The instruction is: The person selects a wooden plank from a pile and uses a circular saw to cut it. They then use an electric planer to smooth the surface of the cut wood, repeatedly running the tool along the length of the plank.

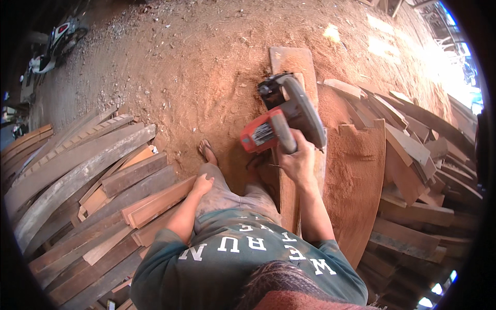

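My right hand (300, 160) is wrapped round the rear handle of a red and grey circular saw (264, 132). The saw sits over a long wooden plank (292, 58) that runs away from me, and its round grey guard faces right. Where the blade meets the wood is hidden by the saw's body. Bent over my left thigh, my left hand (203, 183) rests with its fingers curled down by the knee. Nothing shows in it, though its fingertips are partly hidden.
Sawdust covers a wide board (356, 170) right of the plank. Wood offcuts (413, 150) lie heaped beyond it, and stacked planks (98, 170) fill the left side. My sandalled foot (208, 153) stands on the dirt floor. A parked motorbike (57, 44) is at the far left.
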A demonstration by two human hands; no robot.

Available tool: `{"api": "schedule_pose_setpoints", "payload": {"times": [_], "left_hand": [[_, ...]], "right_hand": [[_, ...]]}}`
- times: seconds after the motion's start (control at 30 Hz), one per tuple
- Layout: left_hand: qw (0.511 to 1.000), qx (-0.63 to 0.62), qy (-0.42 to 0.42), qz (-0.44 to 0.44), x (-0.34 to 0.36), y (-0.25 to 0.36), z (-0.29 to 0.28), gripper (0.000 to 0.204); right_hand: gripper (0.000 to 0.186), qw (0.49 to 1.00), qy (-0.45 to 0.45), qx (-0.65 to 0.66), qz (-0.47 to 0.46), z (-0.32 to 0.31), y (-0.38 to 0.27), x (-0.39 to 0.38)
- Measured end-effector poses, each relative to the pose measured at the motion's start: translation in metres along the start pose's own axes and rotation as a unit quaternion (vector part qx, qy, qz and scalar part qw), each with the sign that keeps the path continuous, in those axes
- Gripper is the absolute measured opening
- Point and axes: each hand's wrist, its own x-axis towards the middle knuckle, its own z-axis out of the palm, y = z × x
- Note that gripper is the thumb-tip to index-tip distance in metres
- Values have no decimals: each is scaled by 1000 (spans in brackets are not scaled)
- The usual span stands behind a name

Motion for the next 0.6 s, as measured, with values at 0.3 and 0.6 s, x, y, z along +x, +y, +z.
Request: {"api": "schedule_pose_setpoints", "payload": {"times": [0.3, 0.6], "left_hand": [[994, 28, -16, -105, 46, -47, -5, 92], [991, -15, 98, -88, 43, -93, -16, 78]], "right_hand": [[34, 967, -223, -125, -10, 251, 37, 84], [30, 926, -254, -274, -59, 494, 252, 215]]}}
